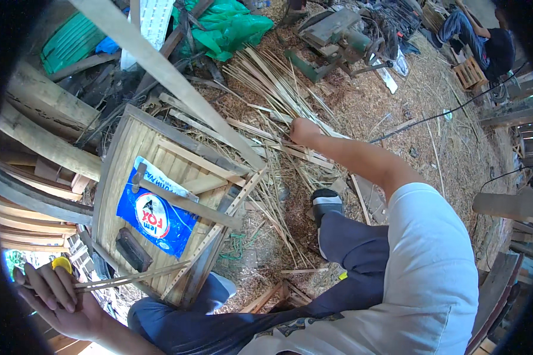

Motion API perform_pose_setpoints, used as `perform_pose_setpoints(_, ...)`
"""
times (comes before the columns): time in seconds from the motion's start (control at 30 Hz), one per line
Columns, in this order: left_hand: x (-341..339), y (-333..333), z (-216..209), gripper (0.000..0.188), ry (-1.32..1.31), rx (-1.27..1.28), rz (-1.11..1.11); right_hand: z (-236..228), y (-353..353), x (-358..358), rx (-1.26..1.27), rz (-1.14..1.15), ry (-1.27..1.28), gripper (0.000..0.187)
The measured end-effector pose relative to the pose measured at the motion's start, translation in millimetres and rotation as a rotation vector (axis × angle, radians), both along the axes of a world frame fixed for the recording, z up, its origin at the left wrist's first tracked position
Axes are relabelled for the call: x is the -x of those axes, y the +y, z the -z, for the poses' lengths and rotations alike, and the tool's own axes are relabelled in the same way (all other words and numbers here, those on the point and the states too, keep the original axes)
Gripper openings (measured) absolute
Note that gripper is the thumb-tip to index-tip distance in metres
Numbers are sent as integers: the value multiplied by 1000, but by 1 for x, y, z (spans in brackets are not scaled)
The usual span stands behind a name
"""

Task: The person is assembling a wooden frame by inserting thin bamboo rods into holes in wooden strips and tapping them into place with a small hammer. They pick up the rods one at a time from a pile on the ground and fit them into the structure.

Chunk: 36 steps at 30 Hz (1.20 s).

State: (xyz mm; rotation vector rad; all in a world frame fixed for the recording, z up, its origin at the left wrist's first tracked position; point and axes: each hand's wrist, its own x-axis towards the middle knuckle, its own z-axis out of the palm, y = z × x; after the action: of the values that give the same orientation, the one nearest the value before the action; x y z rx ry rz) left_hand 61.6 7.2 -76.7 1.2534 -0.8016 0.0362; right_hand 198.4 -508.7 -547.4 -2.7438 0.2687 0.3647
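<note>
My left hand [65, 302], at the lower left, is closed around a few thin wooden strips [130, 277]. Their far ends cross the edge of a slatted wooden panel [145, 133] beside my leg. On that panel lie a hammer [186, 204] with a wooden handle, a blue plastic bag [154, 213] and a dark narrow block [132, 249]. My right arm stretches forward, and the right hand [305, 131] is a fist low over a pile of loose wooden strips [278, 80]. The back of that hand hides what its fingers hold.
A long pale board [172, 83] slants across the upper left. Beyond the strips stands a greenish metal machine [331, 44], near green plastic sheeting [234, 29]. A black cable [438, 114] runs over the shavings-covered floor. Another person [474, 38] sits at the upper right by a wooden crate [471, 73].
</note>
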Motion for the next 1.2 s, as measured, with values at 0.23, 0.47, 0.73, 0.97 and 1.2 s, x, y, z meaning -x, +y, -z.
perform_pose_setpoints(0.23, 9, -52, -2, 28, 21, 141, -410, -112, -27, 0, -843, 205, 148, 13)
perform_pose_setpoints(0.47, 8, -89, -10, 32, 157, 174, -512, -342, -9, 104, -931, 227, -407, 13)
perform_pose_setpoints(0.73, 23, -73, -26, 33, -9, 27, -437, -447, 86, 199, -882, -134, -365, 15)
perform_pose_setpoints(0.97, 18, -75, -18, 33, -3, 57, -400, -383, 13, 171, -628, 194, -27, 15)
perform_pose_setpoints(1.2, 20, -78, -21, 33, 24, -4, -465, -270, -7, 96, -480, 82, 104, 17)
